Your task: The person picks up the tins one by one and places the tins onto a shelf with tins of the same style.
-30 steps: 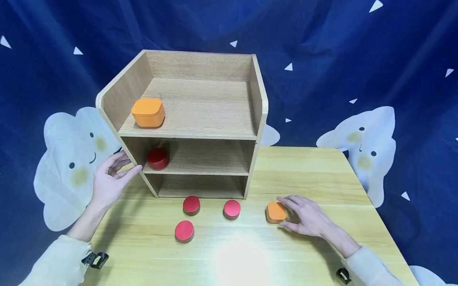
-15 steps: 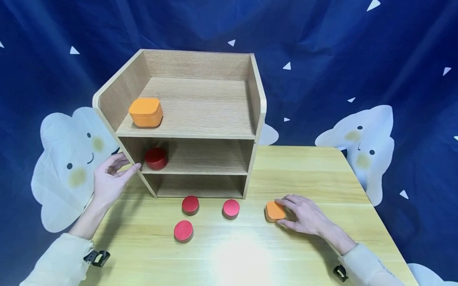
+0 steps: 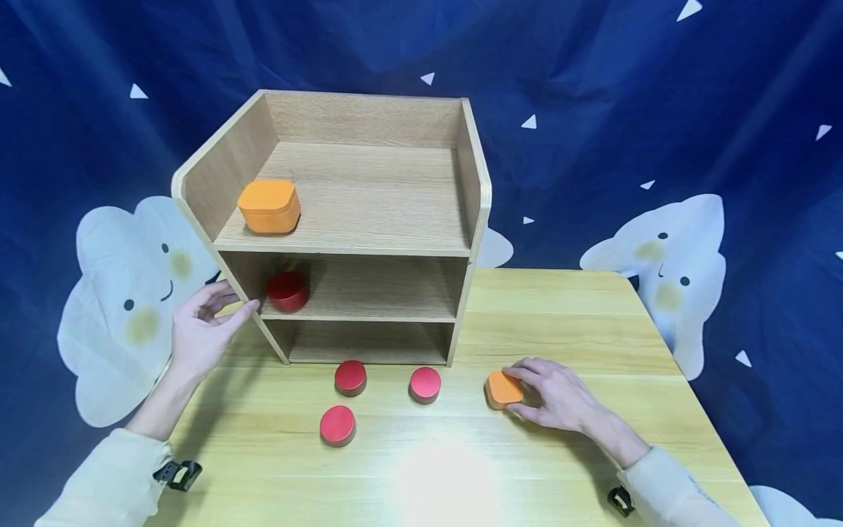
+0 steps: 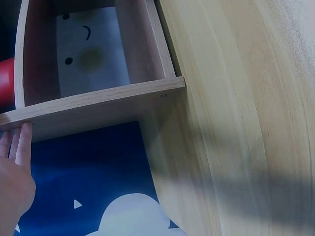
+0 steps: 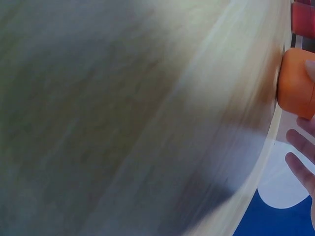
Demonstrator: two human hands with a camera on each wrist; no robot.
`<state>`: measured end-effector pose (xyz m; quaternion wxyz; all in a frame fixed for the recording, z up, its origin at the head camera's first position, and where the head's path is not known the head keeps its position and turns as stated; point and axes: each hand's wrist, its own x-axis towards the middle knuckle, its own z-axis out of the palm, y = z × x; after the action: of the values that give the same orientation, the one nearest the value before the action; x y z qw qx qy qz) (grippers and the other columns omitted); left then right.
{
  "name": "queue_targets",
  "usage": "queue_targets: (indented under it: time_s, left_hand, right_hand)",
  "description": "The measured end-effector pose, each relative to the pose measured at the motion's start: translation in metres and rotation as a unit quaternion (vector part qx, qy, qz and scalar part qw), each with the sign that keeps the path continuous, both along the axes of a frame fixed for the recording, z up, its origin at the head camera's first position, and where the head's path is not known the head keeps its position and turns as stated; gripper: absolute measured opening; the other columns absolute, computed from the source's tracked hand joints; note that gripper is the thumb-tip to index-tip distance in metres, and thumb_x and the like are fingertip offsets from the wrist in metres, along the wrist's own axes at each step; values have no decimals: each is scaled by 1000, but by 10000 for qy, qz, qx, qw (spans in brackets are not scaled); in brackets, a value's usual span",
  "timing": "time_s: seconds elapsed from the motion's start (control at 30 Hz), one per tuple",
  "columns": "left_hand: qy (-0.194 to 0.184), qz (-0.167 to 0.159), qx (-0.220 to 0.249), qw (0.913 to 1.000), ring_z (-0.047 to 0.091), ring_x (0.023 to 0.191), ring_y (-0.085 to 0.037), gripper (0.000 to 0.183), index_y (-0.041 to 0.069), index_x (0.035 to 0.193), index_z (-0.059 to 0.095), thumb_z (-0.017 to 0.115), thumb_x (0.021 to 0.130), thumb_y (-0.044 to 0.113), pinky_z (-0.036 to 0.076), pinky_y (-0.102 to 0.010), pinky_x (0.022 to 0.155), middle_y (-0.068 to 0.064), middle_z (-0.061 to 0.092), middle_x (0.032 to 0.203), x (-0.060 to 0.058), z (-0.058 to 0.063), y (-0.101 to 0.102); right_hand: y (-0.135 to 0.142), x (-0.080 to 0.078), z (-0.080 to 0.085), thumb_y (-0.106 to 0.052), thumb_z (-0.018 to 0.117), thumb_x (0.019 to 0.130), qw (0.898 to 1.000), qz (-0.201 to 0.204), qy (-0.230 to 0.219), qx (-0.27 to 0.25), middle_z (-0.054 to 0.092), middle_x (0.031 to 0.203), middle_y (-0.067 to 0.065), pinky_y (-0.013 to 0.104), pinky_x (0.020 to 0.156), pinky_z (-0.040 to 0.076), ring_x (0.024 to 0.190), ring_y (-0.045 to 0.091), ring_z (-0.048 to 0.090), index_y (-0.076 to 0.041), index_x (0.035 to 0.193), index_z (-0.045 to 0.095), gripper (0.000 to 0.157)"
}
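Observation:
My right hand (image 3: 552,395) pinches a small orange rounded-square box (image 3: 503,389) on the table, thumb on its near side and a finger on its far side. The right wrist view catches only part of that orange box (image 5: 296,83) and a few fingertips. At the left, my left hand (image 3: 205,329) touches the side panel of a wooden shelf unit (image 3: 369,194). Its fingers (image 4: 23,145) lie straight against the panel's outer face in the left wrist view, with the thumb by the front edge. A larger orange box (image 3: 270,207) stands on the top shelf.
A dark red round box (image 3: 287,291) sits at the left of the middle shelf. In front of the unit are three red round boxes, one at the back (image 3: 350,378), one nearer (image 3: 338,426) and one rightward (image 3: 425,385). A blue curtain (image 3: 593,95) hangs behind the table (image 3: 566,315).
My right hand has closed in on the small orange box, which has shifted slightly left with it. The left hand stays at the shelf's side; the view has drifted a little.

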<state>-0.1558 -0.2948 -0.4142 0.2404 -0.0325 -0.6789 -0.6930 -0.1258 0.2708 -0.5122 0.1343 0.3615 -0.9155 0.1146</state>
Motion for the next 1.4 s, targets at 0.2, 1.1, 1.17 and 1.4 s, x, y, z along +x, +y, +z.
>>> queue_targets:
  time_s: [0.2, 1.1, 1.17, 1.4]
  left_hand:
    - [-96, 64, -284, 9995, 74, 86, 1, 41, 6, 109, 77, 76, 79, -22, 62, -10, 71, 13, 80, 93, -3, 1, 0]
    - [-88, 123, -253, 9996, 74, 86, 1, 38, 4, 107, 77, 74, 80, -22, 61, -10, 70, 11, 79, 91, 1, -1, 1]
    - [-119, 117, -275, 9995, 74, 86, 1, 38, 4, 108, 76, 75, 80, -22, 61, -10, 70, 12, 79, 91, 1, -2, 0]
    - [-148, 98, -364, 9992, 74, 88, 1, 39, 5, 111, 76, 75, 81, -21, 61, -10, 72, 12, 79, 94, 2, 0, 0]
  right_hand:
    - [-3, 0, 2, -47, 90, 77, 10000, 51, -37, -43, 76, 120, 2, 43, 88, 65, 104, 22, 75, -16, 128, 74, 62]
    - [-42, 4, 25, -46, 91, 75, 9899, 871, 849, -722, 76, 111, -2, 37, 83, 65, 97, 19, 75, -15, 124, 76, 60]
    - [-47, 4, 29, -44, 92, 74, 9880, 963, 908, -792, 76, 111, -2, 37, 83, 65, 96, 18, 74, -15, 124, 76, 60]
    - [-65, 4, 46, -43, 93, 71, 9807, 1230, 1118, -1032, 75, 110, -1, 35, 84, 64, 96, 16, 74, -14, 123, 76, 62]
